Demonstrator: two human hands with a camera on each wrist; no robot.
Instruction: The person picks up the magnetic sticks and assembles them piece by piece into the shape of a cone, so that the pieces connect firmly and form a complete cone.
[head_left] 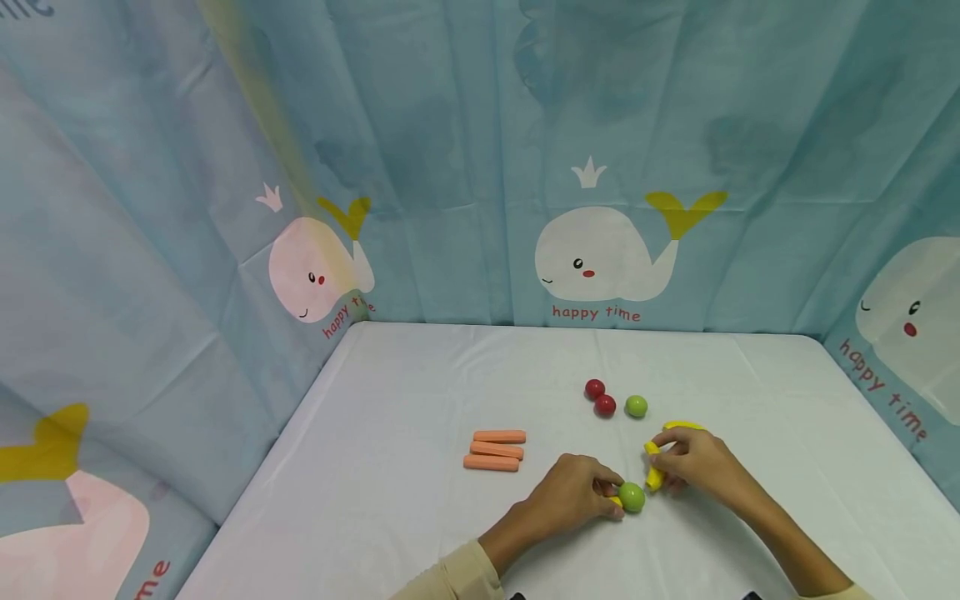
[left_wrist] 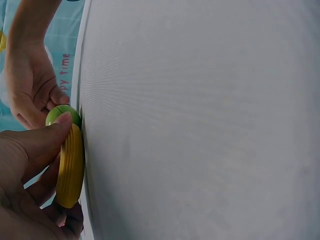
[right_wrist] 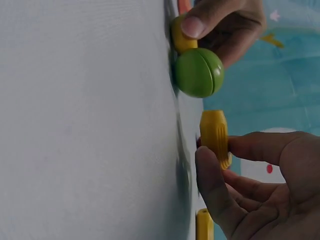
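Nearest to me, the beige sleeve [head_left: 453, 573] on my left arm ends at the wrist. My left hand [head_left: 573, 493] is low over the white table [head_left: 360, 500], thumb and fingers curled around a ridged yellow piece [left_wrist: 71, 170], its body running from my thumb back under my palm. Just beyond my thumb tip, at the right end of that piece, sits the near green ball [head_left: 632, 497], which looks to be touching it; a seam runs round the ball.

To the right and slightly farther off, my right hand [head_left: 701, 467] pinches the second yellow piece [head_left: 655, 471] between thumb and fingers. It is grooved along its side, and its near end is close to the near green ball but apart from it.

Well to the left, three orange sticks [head_left: 497, 451] lie close together, lengthwise left to right, the middle one a little askew. Past my right hand lies the third yellow piece [head_left: 684, 426], partly hidden by my fingers. Farther still comes the far green ball [head_left: 637, 407], with two red balls [head_left: 605, 406] to its left, one slightly farther away than the other. Beyond the table's far edge hangs a blue curtain [head_left: 450, 250], printed with whales [head_left: 600, 254] and the words "happy time".
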